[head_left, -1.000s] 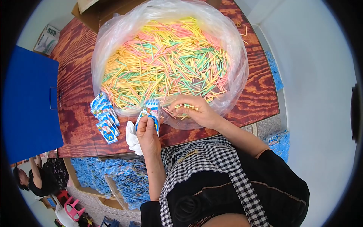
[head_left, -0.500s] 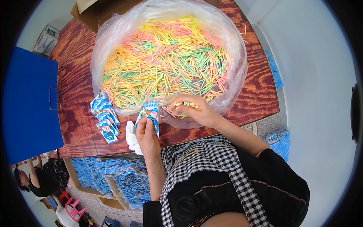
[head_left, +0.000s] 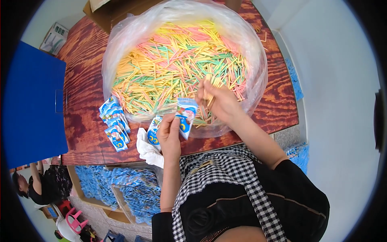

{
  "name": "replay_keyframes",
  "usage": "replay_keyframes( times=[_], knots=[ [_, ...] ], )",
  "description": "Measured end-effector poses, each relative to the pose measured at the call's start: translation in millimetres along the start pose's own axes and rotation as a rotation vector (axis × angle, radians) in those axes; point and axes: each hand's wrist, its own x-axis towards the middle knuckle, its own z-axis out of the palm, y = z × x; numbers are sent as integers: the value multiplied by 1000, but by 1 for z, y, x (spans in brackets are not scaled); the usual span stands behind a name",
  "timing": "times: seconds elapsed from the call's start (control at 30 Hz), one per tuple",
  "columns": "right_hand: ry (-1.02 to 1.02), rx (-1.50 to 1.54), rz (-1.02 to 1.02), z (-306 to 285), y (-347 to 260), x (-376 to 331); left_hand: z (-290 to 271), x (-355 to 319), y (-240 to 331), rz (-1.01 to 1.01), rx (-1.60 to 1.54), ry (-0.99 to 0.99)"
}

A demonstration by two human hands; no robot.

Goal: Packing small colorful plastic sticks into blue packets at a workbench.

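Note:
A big clear plastic bag (head_left: 258, 68) lies open on the wooden table (head_left: 84, 80), filled with a heap of thin coloured sticks (head_left: 169, 68) in yellow, pink, green and orange. My left hand (head_left: 169, 135) holds up a small blue and white packet (head_left: 186, 121) at the bag's near edge. My right hand (head_left: 219, 103) is inside the bag, closed on a small bunch of sticks (head_left: 211, 86). Another packet (head_left: 153, 130) lies just left of my left hand.
A row of several blue packets (head_left: 115, 123) lies on the table at left, with a white cloth (head_left: 147, 149) near the edge. A blue board (head_left: 32, 101) covers the table's left end. Bins of blue packets (head_left: 121, 189) stand below. Another person (head_left: 36, 185) sits at lower left.
My right hand has risen from the bag's near edge into the heap and holds a bunch of sticks upright. My left hand has lifted the packet a little higher.

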Motion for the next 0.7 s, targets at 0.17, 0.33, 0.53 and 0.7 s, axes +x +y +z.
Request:
replay_keyframes(
  times=[0.17,0.33,0.53,0.7],
  knots=[
    [75,48,-100,36,-27,9,6,0,-4,178,191,-51],
    [51,12,4,53,-19,1,15,0,-6,178,130,-35],
    [98,-49,1,50,-1,-17,15,-7,-14,212,140,48],
    [35,-21,11,48,-1,-21,19,-11,-8,342,277,55]
  ],
)
